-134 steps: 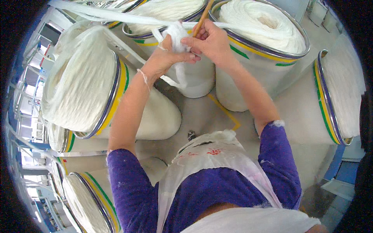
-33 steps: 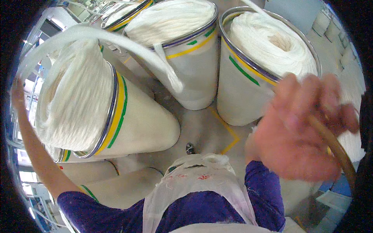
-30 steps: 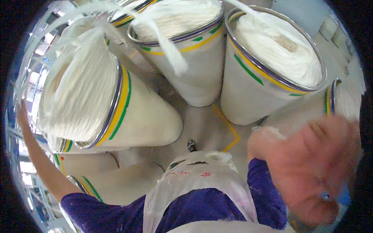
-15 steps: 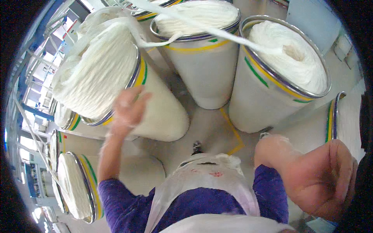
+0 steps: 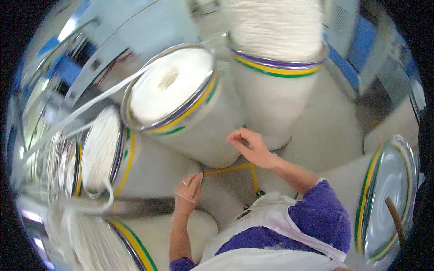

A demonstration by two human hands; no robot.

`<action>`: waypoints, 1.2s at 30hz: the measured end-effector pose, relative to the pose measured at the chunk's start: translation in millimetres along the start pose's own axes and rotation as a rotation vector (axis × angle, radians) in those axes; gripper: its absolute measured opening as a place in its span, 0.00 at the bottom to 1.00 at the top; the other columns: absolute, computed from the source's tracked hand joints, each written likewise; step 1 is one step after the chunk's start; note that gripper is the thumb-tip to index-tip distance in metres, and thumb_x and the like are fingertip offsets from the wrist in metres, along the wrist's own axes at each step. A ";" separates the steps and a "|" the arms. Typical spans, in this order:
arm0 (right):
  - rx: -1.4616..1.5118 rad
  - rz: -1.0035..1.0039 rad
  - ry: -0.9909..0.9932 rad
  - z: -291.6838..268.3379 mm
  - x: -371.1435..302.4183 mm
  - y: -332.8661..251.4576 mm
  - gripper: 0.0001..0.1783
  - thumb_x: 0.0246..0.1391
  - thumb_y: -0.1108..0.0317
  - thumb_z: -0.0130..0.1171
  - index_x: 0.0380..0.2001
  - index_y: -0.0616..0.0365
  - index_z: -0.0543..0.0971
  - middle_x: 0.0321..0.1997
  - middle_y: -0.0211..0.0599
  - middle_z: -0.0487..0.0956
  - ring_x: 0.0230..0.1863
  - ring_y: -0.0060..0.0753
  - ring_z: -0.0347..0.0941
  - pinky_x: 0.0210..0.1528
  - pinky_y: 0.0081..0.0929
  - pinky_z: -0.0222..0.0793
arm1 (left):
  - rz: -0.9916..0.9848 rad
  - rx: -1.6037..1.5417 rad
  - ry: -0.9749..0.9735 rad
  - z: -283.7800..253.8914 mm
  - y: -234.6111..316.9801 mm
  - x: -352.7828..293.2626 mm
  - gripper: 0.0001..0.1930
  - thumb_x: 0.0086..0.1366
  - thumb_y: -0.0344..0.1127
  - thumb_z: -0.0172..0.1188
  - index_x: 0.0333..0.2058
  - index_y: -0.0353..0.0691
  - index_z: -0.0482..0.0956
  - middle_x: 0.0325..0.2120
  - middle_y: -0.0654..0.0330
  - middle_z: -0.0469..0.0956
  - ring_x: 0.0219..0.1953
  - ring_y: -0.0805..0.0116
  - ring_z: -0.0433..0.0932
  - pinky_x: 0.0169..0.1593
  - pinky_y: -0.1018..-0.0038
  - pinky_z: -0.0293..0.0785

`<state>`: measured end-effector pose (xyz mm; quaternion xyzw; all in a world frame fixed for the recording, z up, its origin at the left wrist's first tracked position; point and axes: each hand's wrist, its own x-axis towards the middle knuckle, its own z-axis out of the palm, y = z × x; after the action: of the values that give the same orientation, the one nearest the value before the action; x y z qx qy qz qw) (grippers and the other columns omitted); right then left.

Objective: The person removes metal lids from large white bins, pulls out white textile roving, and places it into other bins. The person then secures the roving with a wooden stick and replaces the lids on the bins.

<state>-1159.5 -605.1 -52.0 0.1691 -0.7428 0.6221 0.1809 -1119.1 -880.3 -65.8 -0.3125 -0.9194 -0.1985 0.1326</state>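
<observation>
Compared with half a second earlier, both hands are lowered and empty: the left hand [image 5: 189,193] half-curled, the right hand [image 5: 251,148] open-fingered beside the sliver can [image 5: 181,106], its white sliver strand [image 5: 90,108] trailing away leftward, released.

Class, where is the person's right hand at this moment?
In the head view the right hand is just right of centre, open, at the foot of the gap between two tall white cans, above the yellow floor marking.
</observation>
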 end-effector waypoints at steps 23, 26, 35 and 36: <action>-0.007 0.059 0.567 -310.1 62.4 86.3 0.08 0.54 0.70 0.54 0.37 0.60 0.76 0.31 0.38 0.79 0.30 0.26 0.74 0.34 0.24 0.68 | 0.302 0.205 -0.017 177.4 170.9 430.6 0.21 0.44 0.25 0.58 0.41 0.43 0.69 0.37 0.54 0.71 0.42 0.51 0.69 0.47 0.60 0.62; -0.059 -0.025 0.516 -316.3 89.9 99.9 0.08 0.54 0.69 0.53 0.36 0.59 0.76 0.31 0.38 0.78 0.29 0.28 0.74 0.33 0.24 0.68 | 0.305 0.340 -0.056 187.6 154.0 433.7 0.19 0.43 0.23 0.56 0.37 0.43 0.71 0.33 0.55 0.74 0.39 0.52 0.71 0.44 0.60 0.64; -0.562 -0.392 0.401 -385.0 154.9 135.8 0.10 0.54 0.62 0.54 0.25 0.56 0.78 0.22 0.36 0.76 0.24 0.38 0.73 0.27 0.31 0.68 | 0.242 0.138 0.022 187.7 134.8 443.9 0.11 0.41 0.23 0.55 0.25 0.45 0.77 0.24 0.60 0.77 0.32 0.56 0.76 0.37 0.62 0.70; -0.635 -0.458 0.332 -397.8 163.2 140.7 0.11 0.54 0.61 0.54 0.23 0.55 0.78 0.20 0.36 0.76 0.23 0.39 0.73 0.26 0.31 0.68 | 0.218 0.149 -0.025 184.4 131.8 445.4 0.11 0.40 0.23 0.56 0.25 0.45 0.78 0.25 0.61 0.78 0.32 0.56 0.76 0.37 0.62 0.70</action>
<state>-1346.5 -193.7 -31.3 0.1629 -0.8016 0.3248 0.4747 -1401.3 -469.6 -28.2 -0.4022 -0.8938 -0.1103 0.1647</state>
